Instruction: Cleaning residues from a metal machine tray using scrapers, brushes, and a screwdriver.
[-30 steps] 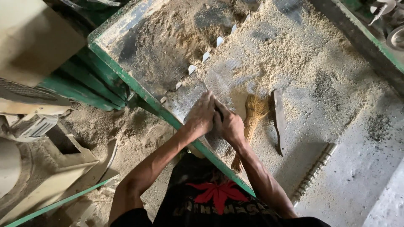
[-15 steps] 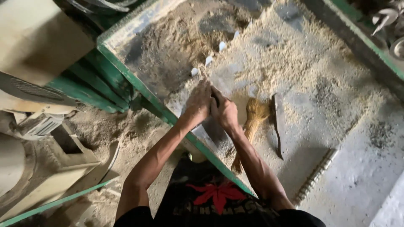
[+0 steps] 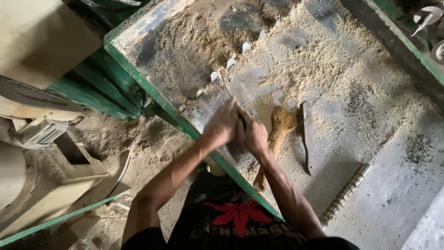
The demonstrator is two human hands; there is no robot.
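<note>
My left hand (image 3: 222, 124) and my right hand (image 3: 253, 135) are pressed together on a sawdust-covered metal table (image 3: 370, 139), near its green front edge. The fingers of both are curled over something between them that stays hidden. Just beyond the hands, a slanted row of pale saw teeth (image 3: 230, 62) sticks up through the table. A small straw brush (image 3: 276, 134) lies right beside my right hand, its handle pointing toward me. To the right of the brush lies a dark flat blade (image 3: 306, 136).
Thick sawdust (image 3: 300, 60) covers the far part of the table. A ridged metal bar (image 3: 347, 194) lies at the near right. Green frame bars (image 3: 92, 88) and a beige machine housing (image 3: 41, 41) stand at left above a sawdust-strewn floor (image 3: 138, 139).
Both hands, still joined, have slid a little away from me along the table toward the row of teeth. The brush and the blade lie as before.
</note>
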